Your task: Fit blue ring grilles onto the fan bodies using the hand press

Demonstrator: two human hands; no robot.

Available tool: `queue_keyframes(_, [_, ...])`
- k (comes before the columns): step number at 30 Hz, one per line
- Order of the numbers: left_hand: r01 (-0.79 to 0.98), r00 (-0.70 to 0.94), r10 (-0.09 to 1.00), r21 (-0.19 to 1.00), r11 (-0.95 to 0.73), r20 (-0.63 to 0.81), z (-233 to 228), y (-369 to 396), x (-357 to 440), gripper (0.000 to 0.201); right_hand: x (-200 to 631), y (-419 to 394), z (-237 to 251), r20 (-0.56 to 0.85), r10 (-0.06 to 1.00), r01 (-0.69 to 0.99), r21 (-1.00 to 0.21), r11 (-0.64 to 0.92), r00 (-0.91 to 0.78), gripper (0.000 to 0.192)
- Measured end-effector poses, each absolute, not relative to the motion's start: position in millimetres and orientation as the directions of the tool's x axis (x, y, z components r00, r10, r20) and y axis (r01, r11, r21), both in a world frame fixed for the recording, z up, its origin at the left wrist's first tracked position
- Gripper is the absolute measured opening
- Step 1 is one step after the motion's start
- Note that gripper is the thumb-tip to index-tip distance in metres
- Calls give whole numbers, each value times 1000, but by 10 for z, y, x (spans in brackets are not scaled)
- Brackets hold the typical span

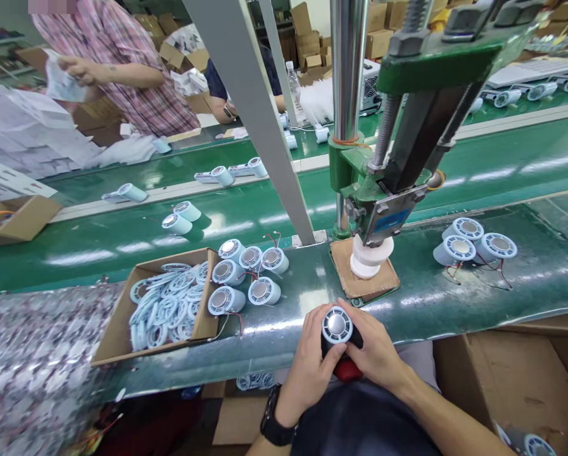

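Head view: left hand [309, 361] and right hand [376, 354] both closed around a small pale-blue plastic cylinder with a round silver face [337, 326], held at the near edge of the green tabletop [430, 304], just in front of the green lever press [383, 190]. Looks light and rigid, smooth shell likely slippery; thin wires on the same pale-blue units nearby [248, 275] look fragile. Best gripped by the side wall, off the face.

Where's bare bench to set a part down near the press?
Free: the strip between the brown pad and the three-part cluster, and between the pad and the left cluster. Crowded: around the cardboard box of rings.
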State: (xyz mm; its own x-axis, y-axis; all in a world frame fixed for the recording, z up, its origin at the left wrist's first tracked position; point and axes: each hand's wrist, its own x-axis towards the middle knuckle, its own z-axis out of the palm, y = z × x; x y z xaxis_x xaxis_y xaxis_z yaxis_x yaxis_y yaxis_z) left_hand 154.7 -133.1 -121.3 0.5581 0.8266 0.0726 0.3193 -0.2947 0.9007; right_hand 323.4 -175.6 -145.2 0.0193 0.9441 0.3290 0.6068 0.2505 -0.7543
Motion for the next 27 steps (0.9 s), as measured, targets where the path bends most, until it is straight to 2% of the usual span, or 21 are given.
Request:
queue_keyframes(7, [289,570,818,912,-293,82,-1231,-1318,1531,49,3263,-1747,-1442,310,951,594,-764,253,-6,73])
queue_keyframes(12, [359,596,799,865,-350,76,-1298,-1379,1545,54,3258,-1777,-1490,299,954,594,-763,254,-23,76])
queue_keyframes(15, [399,561,824,847,-352,78,-1336,-1422,1595,54,3262,-1771,-1529,294,955,600,-757,258,-39,76])
queue_keyframes(18, [395,468,881,875,-279,69,-1297,-1427,1639,52,3276,-1753,-1506,295,955,602,-758,250,-25,76])
queue_keyframes(22, [314,386,922,943,-115,-16,-1047,-1425,1631,52,3294,-1809,-1290,276,961,560,-800,215,25,79])
queue_keyframes(27, [208,370,929,975,-73,-9,-719,-1513,1608,53,3284,-1959,-977,297,954,474,-847,240,47,63])
